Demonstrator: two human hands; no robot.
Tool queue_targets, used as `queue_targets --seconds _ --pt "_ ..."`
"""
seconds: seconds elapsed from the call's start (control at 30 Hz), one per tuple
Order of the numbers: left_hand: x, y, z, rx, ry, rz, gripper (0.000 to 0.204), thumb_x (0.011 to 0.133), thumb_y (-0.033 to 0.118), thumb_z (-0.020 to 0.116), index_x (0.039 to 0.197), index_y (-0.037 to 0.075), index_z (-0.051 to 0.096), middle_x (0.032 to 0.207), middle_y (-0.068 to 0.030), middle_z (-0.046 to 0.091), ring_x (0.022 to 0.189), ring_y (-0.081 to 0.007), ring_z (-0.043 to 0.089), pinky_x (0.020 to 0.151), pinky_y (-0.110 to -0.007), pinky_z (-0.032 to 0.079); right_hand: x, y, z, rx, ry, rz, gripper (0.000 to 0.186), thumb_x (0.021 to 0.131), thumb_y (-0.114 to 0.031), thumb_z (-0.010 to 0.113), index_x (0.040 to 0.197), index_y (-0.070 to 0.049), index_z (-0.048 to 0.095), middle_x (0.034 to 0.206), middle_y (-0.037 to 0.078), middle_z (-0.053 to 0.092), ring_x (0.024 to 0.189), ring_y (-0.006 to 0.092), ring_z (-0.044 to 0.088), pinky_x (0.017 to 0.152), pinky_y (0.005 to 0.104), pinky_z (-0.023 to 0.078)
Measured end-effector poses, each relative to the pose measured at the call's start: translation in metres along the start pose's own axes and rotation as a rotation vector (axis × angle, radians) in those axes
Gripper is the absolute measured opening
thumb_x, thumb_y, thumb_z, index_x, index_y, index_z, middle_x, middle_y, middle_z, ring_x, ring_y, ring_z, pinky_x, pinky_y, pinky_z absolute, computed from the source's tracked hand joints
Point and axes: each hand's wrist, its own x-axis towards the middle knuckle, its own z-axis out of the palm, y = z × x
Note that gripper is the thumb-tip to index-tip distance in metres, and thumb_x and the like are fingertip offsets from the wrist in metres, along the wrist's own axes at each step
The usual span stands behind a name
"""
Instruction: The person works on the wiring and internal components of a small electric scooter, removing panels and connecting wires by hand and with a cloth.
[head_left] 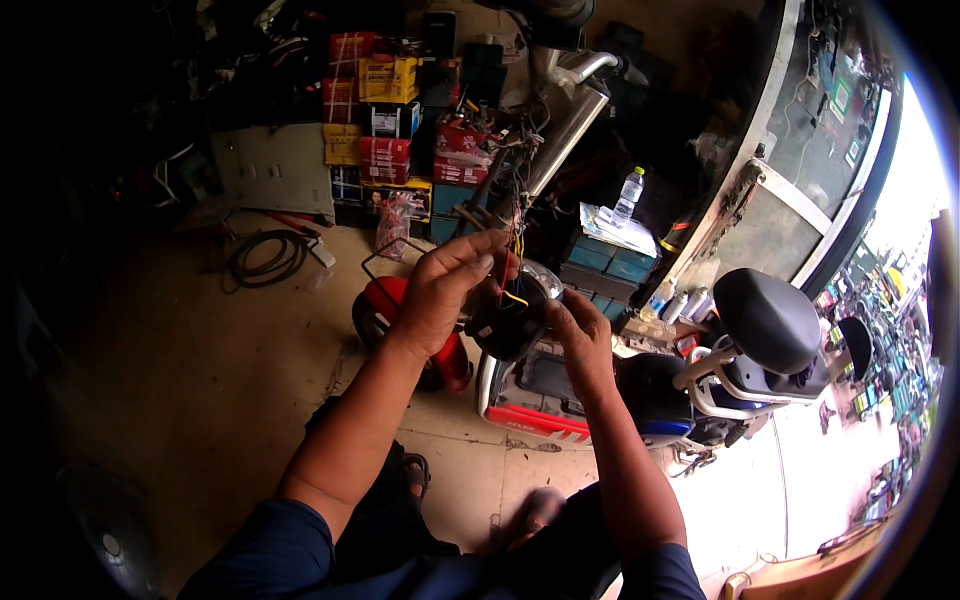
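Note:
A rounded black housing (508, 332), with a clear shiny part on its far side like a lamp lens, is held up between my hands. My right hand (583, 335) grips its right side with thumb and fingers. On the left, my left hand (445, 290) has its fingers closed around thin wires (517, 240), coloured red and yellow, beside the housing. A short yellow wire end curves over the black back of it. The other wires run upward toward a hanging bundle. My left fingertips are partly hidden behind the wires.
Below the hands stands a red and white electric scooter (535, 420) with a black seat (768, 320). Stacked boxes (385, 160), a silver exhaust pipe (570, 140) and a water bottle (629, 195) on papers are beyond. A coiled black cable (268, 262) lies on the floor.

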Motion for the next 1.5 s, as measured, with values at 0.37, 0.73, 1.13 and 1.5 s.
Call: queue_targets --seconds 0.37,0.73,1.13,1.5 --pt "0.002 -0.004 0.006 0.015 0.075 -0.047 0.028 0.102 0.011 0.071 0.128 0.002 0.069 0.101 -0.0033 0.074 0.087 -0.0106 0.067 0.071 -0.024 0.049 0.025 0.012 0.000 -0.074 0.048 -0.027 0.047 0.106 -0.026 0.068 0.139 0.006 0.063 0.123 0.015 0.074 0.110 0.0178 0.069 0.096 0.0329 0.055" --pt "0.004 -0.010 0.004 0.021 0.057 -0.035 0.026 0.102 0.011 0.070 0.127 0.003 0.073 0.102 -0.0009 0.075 0.084 -0.0067 0.065 0.071 -0.023 0.047 0.045 -0.059 0.034 -0.247 0.066 -0.454 0.036 0.095 -0.009 0.080 0.129 0.001 0.072 0.116 0.015 0.079 0.100 0.0165 0.077 0.089 0.0296 0.059" --pt "0.003 -0.011 0.002 0.065 0.081 -0.070 0.023 0.101 0.012 0.071 0.122 0.004 0.073 0.100 0.0000 0.075 0.084 -0.0054 0.064 0.072 -0.022 0.047 0.045 -0.049 0.029 0.133 0.081 -0.208 0.025 0.100 -0.017 0.078 0.112 0.006 0.078 0.093 0.006 0.079 0.083 0.0082 0.068 0.077 0.0230 0.053" --pt "0.002 -0.016 0.006 0.032 0.074 -0.077 0.019 0.101 0.009 0.069 0.119 0.005 0.073 0.103 -0.0001 0.075 0.086 -0.0061 0.064 0.076 -0.023 0.048 0.036 -0.046 0.026 0.119 0.030 -0.143 0.025 0.104 -0.020 0.074 0.115 0.002 0.077 0.096 0.005 0.079 0.087 0.0093 0.071 0.076 0.0244 0.055"
